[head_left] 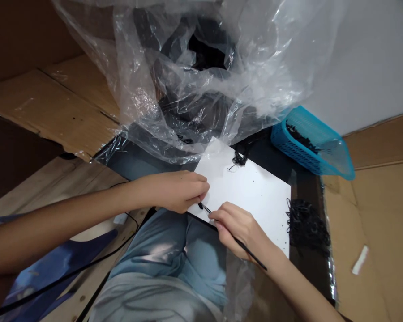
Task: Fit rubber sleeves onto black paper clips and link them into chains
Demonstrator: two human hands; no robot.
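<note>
My left hand (pixel 184 192) is closed in a pinch at the near left corner of a white sheet (pixel 255 192). At its fingertips is a small black piece (pixel 200 205), partly hidden by the fingers. Facing it, my right hand (pixel 237 228) is closed around a thin black stick-like tool (pixel 250 255). The tool's back end sticks out past my wrist, and its narrow tip meets the black piece; its exact kind I cannot tell. A small tangle of black cord loops (pixel 239 158) lies at the sheet's far edge.
Right of the sheet lies a larger heap of black loops (pixel 309 226). A tilted blue basket (pixel 312 143) holds small black pieces. Clear plastic (pixel 201 89) drapes over dark contents at the back. Cardboard (pixel 372 223) is at right, and a cable (pixel 104 257) runs at left.
</note>
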